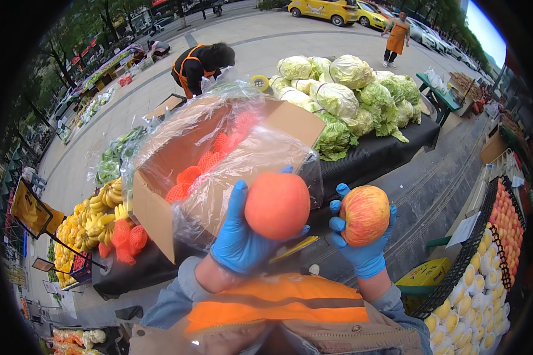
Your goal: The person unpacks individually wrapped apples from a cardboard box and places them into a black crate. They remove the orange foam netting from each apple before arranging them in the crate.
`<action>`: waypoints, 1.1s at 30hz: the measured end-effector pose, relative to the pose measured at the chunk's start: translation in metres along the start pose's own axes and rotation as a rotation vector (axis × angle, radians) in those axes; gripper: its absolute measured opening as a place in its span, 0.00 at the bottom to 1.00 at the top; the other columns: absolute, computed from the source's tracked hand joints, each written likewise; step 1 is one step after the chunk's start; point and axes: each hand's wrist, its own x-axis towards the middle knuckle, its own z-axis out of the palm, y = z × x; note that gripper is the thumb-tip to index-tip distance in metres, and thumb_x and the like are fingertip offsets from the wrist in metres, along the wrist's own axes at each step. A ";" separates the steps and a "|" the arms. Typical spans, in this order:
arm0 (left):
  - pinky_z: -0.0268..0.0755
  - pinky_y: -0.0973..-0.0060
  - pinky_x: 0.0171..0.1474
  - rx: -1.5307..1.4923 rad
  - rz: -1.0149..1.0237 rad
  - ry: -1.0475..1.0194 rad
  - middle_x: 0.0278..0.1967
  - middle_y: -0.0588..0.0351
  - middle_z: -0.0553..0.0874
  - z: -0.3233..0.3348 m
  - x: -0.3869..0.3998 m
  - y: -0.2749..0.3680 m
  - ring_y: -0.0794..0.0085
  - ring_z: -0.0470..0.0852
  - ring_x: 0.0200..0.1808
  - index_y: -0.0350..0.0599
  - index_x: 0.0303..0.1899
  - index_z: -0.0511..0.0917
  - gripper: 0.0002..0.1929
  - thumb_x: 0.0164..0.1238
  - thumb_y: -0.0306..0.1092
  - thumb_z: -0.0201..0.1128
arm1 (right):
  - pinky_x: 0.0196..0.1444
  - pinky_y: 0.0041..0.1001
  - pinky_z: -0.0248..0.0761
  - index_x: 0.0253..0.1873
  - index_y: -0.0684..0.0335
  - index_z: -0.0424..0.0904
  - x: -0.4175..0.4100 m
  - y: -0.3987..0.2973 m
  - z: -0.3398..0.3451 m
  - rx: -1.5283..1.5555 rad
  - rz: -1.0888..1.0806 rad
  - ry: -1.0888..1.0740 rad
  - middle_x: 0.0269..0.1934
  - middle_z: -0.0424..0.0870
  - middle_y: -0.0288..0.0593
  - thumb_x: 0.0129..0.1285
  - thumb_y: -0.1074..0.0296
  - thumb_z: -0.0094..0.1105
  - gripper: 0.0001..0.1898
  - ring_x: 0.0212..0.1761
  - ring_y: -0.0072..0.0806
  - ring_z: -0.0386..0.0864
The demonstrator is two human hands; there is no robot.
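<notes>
Both my hands wear blue gloves. In my left hand (pixel 244 248) rests a large plain red apple (pixel 277 206), held up close to the camera. My right hand (pixel 364 255) grips a second apple (pixel 365 216), red and yellow with streaks. Just beyond my left hand stands an open cardboard box (pixel 155 222) lined with clear plastic film (pixel 253 151). Inside it lie several items in red foam nets (pixel 188 175); the nets hide what they hold.
Napa cabbages (pixel 337 97) are piled behind the box on a black-covered table (pixel 359 164). Bananas (pixel 100 213) and loose red foam nets (pixel 124 244) lie left. Wrapped yellow fruit (pixel 466 306) slopes at right, above a yellow carton (pixel 422 273). A person (pixel 193 66) bends behind the box; another person (pixel 397 37) stands farther off.
</notes>
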 end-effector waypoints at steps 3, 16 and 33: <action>0.65 0.42 0.74 -0.139 -0.133 0.057 0.76 0.42 0.67 -0.011 0.035 -0.019 0.46 0.71 0.74 0.45 0.79 0.59 0.42 0.76 0.66 0.56 | 0.48 0.46 0.82 0.81 0.61 0.49 -0.018 -0.001 0.015 -0.169 -0.009 0.095 0.67 0.70 0.57 0.57 0.31 0.69 0.58 0.54 0.48 0.79; 0.74 0.52 0.68 -0.154 -0.536 -0.364 0.80 0.46 0.60 -0.035 0.140 -0.143 0.48 0.71 0.73 0.43 0.81 0.51 0.54 0.64 0.63 0.70 | 0.51 0.51 0.84 0.80 0.69 0.46 -0.111 -0.115 0.053 -0.483 -0.134 0.149 0.68 0.70 0.61 0.52 0.29 0.72 0.65 0.58 0.54 0.81; 0.67 0.63 0.60 1.217 -0.210 -1.057 0.63 0.54 0.73 -0.079 0.268 -0.295 0.62 0.74 0.60 0.48 0.69 0.67 0.31 0.74 0.54 0.59 | 0.69 0.45 0.74 0.77 0.68 0.60 -0.152 -0.125 0.149 -0.648 -0.994 0.560 0.65 0.76 0.57 0.60 0.33 0.65 0.51 0.63 0.48 0.80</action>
